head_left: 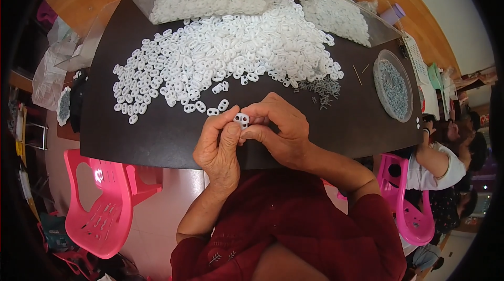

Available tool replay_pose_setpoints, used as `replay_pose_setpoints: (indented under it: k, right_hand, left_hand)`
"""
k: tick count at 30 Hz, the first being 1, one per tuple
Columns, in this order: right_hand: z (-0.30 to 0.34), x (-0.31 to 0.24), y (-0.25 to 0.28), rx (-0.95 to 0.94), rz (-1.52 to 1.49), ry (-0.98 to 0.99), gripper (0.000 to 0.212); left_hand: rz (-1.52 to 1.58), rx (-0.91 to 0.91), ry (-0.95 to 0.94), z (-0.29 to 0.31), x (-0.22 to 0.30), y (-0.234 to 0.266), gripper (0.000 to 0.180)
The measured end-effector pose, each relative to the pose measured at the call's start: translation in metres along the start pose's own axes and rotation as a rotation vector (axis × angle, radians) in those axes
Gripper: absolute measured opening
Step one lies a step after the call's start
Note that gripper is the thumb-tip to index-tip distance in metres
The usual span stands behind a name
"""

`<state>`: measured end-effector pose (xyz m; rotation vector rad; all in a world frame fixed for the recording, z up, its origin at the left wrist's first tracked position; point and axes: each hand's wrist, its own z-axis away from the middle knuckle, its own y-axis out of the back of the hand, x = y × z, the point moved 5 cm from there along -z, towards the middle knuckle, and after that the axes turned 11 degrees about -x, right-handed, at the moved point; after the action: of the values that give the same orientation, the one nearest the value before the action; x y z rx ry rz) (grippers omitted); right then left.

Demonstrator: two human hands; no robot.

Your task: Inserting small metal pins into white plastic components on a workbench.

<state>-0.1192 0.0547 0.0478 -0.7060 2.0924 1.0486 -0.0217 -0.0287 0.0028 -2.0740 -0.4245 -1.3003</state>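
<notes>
I see white on small held piece [241, 118], same white across pile of two-holed pieces [231, 44]. Loose pins [326, 91]: dull grey. Tub pins [391, 89]: bluish grey. Desk [357, 123]: very dark brown. Left chair [105, 223]: bright pink; right chair [417, 226]: deeper magenta-pink. Shirt [262, 212] in my feed: dark red, pale embroidered sprigs [215, 258]. Cup [392, 14] I spot: lilac.

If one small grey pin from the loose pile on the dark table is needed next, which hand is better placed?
Probably the right hand: the small grey pins lie ahead and to its right, farther from the left hand. Both touch small white holed plastic, so either must first free itself.
</notes>
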Motion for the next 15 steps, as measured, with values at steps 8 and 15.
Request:
replay_pose_setpoints:
  k: [8, 15]
  right_hand:
    - [-0.0023, -0.0050, 0.0002, 0.017, 0.023, 0.085, 0.025]
    - [0.0011, 0.0009, -0.0030, 0.025, 0.046, 0.134, 0.022]
  left_hand:
    - [0.054, 0.048, -0.001, 0.0022, -0.0014, -0.0008, 0.018]
    - [0.007, 0.065, 0.016, 0.0017, -0.0008, -0.0004, 0.018]
